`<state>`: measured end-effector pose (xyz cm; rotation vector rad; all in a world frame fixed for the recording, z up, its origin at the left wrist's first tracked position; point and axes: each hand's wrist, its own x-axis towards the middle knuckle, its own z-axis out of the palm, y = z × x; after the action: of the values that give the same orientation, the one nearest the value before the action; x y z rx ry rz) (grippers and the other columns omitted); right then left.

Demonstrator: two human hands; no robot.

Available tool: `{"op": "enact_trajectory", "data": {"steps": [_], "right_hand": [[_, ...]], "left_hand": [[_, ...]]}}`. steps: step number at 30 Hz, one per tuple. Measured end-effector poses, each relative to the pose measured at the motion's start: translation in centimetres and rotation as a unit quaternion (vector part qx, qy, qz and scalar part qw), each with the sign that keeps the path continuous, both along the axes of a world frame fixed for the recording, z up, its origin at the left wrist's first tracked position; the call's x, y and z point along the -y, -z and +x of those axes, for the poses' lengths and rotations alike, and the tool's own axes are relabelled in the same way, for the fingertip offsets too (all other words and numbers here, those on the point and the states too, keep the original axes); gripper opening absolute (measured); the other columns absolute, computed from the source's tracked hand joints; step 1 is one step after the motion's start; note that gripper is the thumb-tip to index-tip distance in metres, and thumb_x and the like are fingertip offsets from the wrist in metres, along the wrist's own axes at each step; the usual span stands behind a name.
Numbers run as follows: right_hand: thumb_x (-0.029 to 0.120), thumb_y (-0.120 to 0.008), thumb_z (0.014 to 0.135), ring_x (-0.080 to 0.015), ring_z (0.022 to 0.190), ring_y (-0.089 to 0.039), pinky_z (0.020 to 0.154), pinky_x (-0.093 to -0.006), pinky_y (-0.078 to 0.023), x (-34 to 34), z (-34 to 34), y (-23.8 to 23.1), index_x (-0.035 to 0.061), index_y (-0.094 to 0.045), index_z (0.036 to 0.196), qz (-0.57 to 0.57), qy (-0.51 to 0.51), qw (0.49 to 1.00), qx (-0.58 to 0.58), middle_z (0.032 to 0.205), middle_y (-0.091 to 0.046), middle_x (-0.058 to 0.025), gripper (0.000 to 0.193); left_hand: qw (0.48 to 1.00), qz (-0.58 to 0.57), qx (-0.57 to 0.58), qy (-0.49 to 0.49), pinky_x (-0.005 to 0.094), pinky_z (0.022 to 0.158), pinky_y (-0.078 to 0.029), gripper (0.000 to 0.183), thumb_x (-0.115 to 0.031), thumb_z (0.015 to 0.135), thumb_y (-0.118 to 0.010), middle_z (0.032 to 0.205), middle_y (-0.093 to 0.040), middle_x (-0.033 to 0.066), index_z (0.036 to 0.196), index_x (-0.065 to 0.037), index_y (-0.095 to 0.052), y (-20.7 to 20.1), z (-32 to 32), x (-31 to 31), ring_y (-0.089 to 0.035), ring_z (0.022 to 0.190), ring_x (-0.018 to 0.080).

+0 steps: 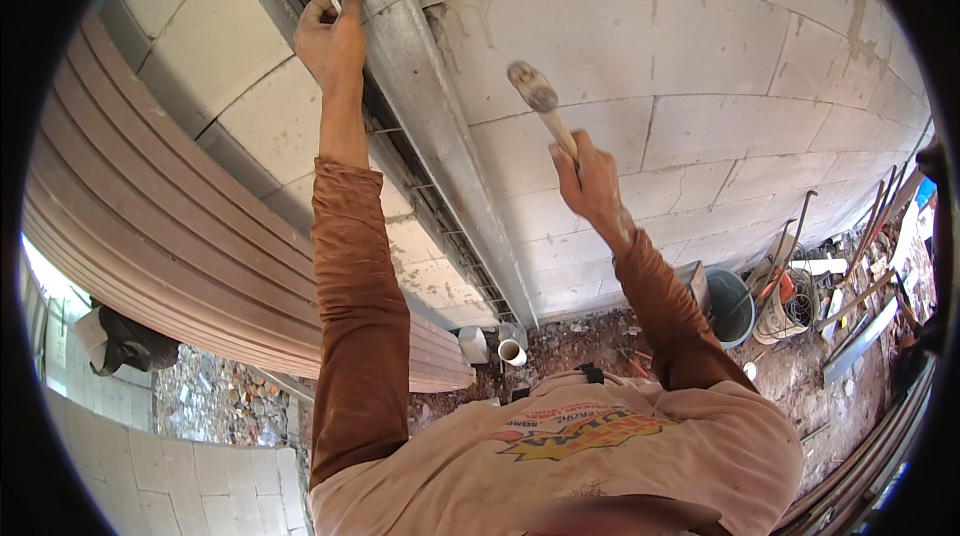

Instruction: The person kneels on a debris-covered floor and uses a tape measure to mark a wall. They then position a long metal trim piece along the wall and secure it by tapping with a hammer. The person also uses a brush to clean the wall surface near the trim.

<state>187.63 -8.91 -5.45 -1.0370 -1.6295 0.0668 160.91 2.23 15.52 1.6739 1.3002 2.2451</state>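
My left hand (333, 44) is raised high and closed on the edge of a long grey board (425, 86), with the thumb on its face. The board looks like metal and runs upright along a gap in the block wall. Inside the gap, steel reinforcing bars (432, 204) with thin crossties show beside it. Over to the right, my right hand (590, 181) wraps round the wooden handle of a hammer (533, 88). The hammer's dark, worn head points up and stands apart from the board, in front of the pale blocks.
A pale block wall (720, 56) fills the right; a ribbed pinkish-brown panel (190, 196) curves along the left. Below stand a grey bucket (730, 308), a pale bucket (778, 316) with tools and wire, and a white pipe (512, 352). Rubble and long bars lie on the ground.
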Motion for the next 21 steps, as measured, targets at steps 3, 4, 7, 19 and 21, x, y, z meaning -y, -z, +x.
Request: {"op": "enact_trajectory", "data": {"steps": [3, 4, 7, 19, 21], "right_hand": [[0.023, -0.061, 0.099, -0.0381, 0.053, -0.061, 0.049, -0.0459, -0.047, -2.4, -0.8, -4.3, 0.0029, -0.053, 0.096, 0.092, 0.012, 0.994, 0.06, 0.065, -0.062, -0.0166, 0.022], [0.022, -0.062, 0.098, -0.0379, 0.054, -0.062, 0.05, -0.0454, -0.048, -3.2, -1.2, -5.7, 0.0032, -0.053, 0.096, 0.128, 0.012, 0.989, 0.075, 0.066, -0.063, -0.0167, 0.021], [0.023, -0.063, 0.097, -0.0378, 0.054, -0.062, 0.051, -0.0448, -0.05, -4.8, -2.1, -8.8, 0.0038, -0.053, 0.095, 0.191, -0.013, 0.978, 0.079, 0.068, -0.065, -0.0168, 0.022], [0.026, -0.063, 0.098, -0.0389, 0.054, -0.062, 0.051, -0.0461, -0.048, -4.0, -1.0, -4.1, 0.0023, -0.053, 0.093, 0.093, 0.047, 0.994, -0.021, 0.063, -0.061, -0.017, 0.026], [0.024, -0.063, 0.099, -0.0373, 0.053, -0.061, 0.051, -0.0439, -0.047, -2.2, 0.2, -1.1, 0.0019, -0.054, 0.094, 0.066, 0.048, 0.996, -0.037, 0.062, -0.058, -0.0165, 0.025]], "left_hand": [[1.0, 0.007, -0.02, -0.022, 0.0328, 0.065, -0.044, 0.036, -0.031, 0.081, -0.081, 0.073, -0.058, 0.0045, 0.085, 0.003, -0.07, 0.0, -0.1, -0.1, -0.051, 0.068, 0.0169], [1.0, 0.009, -0.022, -0.019, 0.0329, 0.065, -0.044, 0.037, -0.032, 0.08, -0.081, 0.073, -0.058, 0.0048, 0.085, 0.003, -0.07, 0.0, -0.2, -0.1, -0.052, 0.069, 0.0172], [0.999, 0.025, -0.03, -0.033, 0.0334, 0.066, -0.045, 0.038, -0.033, 0.079, -0.081, 0.073, -0.059, 0.006, 0.083, 0.003, -0.07, -0.1, -0.3, -0.3, -0.054, 0.069, 0.0182], [0.997, 0.015, -0.051, -0.049, 0.0356, 0.069, -0.048, 0.04, -0.038, 0.077, -0.08, 0.069, -0.065, 0.0058, 0.083, 0.001, -0.073, 0.2, -0.6, 0.5, -0.059, 0.067, 0.0198], [0.996, -0.012, -0.064, -0.064, 0.0351, 0.074, -0.049, 0.041, -0.039, 0.076, -0.081, 0.071, -0.065, 0.0062, 0.085, 0.0, -0.073, 0.2, -0.7, 0.5, -0.061, 0.071, 0.0208]]}}
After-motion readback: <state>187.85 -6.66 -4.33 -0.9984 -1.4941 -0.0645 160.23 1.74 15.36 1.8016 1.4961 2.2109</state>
